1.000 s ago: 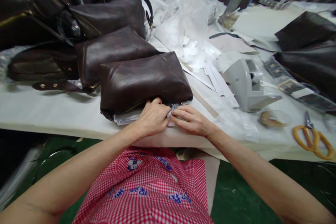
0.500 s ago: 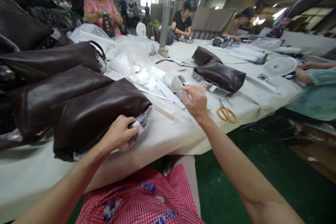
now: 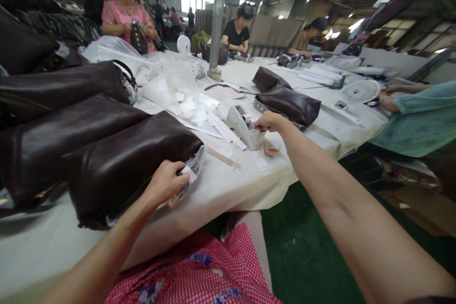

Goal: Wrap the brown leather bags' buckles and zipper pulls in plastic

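Note:
My left hand (image 3: pixel 168 181) is closed, pinching a small white tag (image 3: pixel 189 174) at the near right end of a dark brown leather bag (image 3: pixel 135 161). The bag lies on its side on the table, with clear plastic wrap (image 3: pixel 198 157) showing at its end. My right hand (image 3: pixel 268 122) reaches across to a pale tape dispenser (image 3: pixel 242 126), its fingers pressed together at the dispenser's right side. Whatever those fingers hold is too small to make out. A small brownish piece (image 3: pixel 271 149) lies just in front of the dispenser.
More brown bags (image 3: pixel 67 133) lie along the left. Paper strips (image 3: pixel 224 128) and crumpled plastic (image 3: pixel 171 78) cover the middle of the white table (image 3: pixel 213 190). Another brown bag (image 3: pixel 294 104) lies beyond my right hand. A post (image 3: pixel 217 19) rises behind; co-workers stand around the table.
My right hand has moved slightly right, uncovering more of the tape dispenser. My right forearm now covers where the yellow-handled scissors lay. My left hand keeps its pinch on the tag.

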### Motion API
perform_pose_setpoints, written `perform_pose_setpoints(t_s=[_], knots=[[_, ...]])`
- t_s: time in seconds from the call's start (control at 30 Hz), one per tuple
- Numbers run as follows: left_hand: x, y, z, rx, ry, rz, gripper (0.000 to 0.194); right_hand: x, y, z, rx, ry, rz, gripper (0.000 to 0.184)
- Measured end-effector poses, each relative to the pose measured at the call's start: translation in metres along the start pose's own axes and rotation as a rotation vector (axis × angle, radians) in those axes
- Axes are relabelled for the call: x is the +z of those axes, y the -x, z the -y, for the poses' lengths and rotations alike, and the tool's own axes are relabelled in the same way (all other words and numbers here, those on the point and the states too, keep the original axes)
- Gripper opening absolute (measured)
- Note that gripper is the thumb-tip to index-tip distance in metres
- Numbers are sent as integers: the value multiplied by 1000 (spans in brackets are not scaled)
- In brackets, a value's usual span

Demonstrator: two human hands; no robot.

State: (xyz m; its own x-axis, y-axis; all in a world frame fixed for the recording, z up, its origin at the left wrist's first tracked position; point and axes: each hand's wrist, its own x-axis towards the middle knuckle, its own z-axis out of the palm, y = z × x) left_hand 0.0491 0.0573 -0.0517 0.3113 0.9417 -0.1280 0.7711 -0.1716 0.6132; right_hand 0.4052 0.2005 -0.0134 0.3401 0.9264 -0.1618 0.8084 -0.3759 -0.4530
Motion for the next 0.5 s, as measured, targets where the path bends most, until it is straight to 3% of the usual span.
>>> perform_pose_setpoints(t_s=[0.2, 0.33, 0.5], knots=[[-5, -3, -4, -49, 239, 3, 20, -15, 40, -30, 45, -182, 11, 19], [-11, -8, -11, -116, 425, -24, 22, 7, 71, -57, 71, -187, -38, 19], [-23, -10, -23, -176, 551, -54, 25, 30, 76, -56, 98, -89, -155, 15]])
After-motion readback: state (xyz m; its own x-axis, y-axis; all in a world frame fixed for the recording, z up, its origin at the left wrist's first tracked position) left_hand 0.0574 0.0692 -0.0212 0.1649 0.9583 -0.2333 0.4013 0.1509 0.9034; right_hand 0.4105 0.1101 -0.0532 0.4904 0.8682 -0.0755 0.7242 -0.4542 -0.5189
